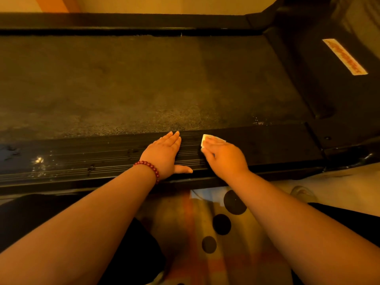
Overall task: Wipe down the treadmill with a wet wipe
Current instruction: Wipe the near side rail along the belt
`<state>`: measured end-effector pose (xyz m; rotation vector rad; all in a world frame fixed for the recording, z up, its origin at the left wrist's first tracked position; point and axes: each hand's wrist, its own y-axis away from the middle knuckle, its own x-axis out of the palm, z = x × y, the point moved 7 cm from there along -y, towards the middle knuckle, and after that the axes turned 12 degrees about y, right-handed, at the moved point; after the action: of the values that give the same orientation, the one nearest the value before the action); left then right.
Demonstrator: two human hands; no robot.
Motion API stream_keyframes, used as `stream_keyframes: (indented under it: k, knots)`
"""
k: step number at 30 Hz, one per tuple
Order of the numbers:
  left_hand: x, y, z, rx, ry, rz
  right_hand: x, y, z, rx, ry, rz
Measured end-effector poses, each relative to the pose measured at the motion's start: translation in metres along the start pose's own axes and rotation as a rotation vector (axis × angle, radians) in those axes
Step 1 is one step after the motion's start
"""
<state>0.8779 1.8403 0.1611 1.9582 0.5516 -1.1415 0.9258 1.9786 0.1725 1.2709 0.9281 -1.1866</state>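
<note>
On one treadmill rail (82, 159): left hand (164, 153) flat, right hand (224, 157) pressing one wipe (207, 137).

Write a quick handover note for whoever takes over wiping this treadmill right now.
Left hand: flat on the near side rail, holding nothing.
Right hand: presses the wet wipe onto that rail, beside the left hand.
Done: the rail left of the hands shows wet spots, so probably wiped.
Left: the rail's right end, the belt, the far rail.
</note>
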Motion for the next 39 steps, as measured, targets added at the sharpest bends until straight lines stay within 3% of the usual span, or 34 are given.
stream_keyframes:
  k: [2, 5, 7, 10, 13, 19, 24, 30, 35, 39]
  knots:
    - [0.0, 0.0, 0.0, -0.002, 0.001, 0.006, 0.006, -0.004, -0.007, -0.033, 0.007, 0.03]
    - [0.0, 0.001, 0.0, 0.003, 0.006, 0.005, 0.004, -0.01, -0.039, 0.182, -0.131, -0.026]
    - [-0.001, 0.001, 0.0, 0.003, 0.008, 0.006, 0.001, -0.013, -0.042, 0.28, -0.098, -0.036]
    - [-0.001, 0.001, -0.001, 0.0, 0.011, 0.013, -0.003, -0.011, -0.005, 0.124, 0.022, -0.001]
    - [-0.001, 0.0, 0.0, -0.004, 0.023, 0.018, 0.001, -0.007, 0.009, -0.011, -0.019, -0.033]
    - [-0.001, 0.0, 0.0, 0.006, 0.042, 0.012, -0.003, -0.017, -0.028, 0.237, -0.063, -0.083]
    - [-0.002, 0.0, -0.001, -0.001, 0.037, 0.018, 0.004, -0.013, 0.011, -0.023, 0.051, -0.001]
    - [-0.002, -0.001, -0.001, 0.009, 0.045, 0.013, -0.003, -0.024, -0.029, 0.183, -0.016, -0.068]
    - [-0.002, -0.001, -0.002, 0.003, 0.035, 0.018, 0.004, -0.018, 0.016, -0.07, -0.004, -0.007]
    - [-0.002, 0.0, -0.002, 0.008, 0.037, 0.022, 0.0, -0.017, -0.011, 0.018, -0.034, -0.005]
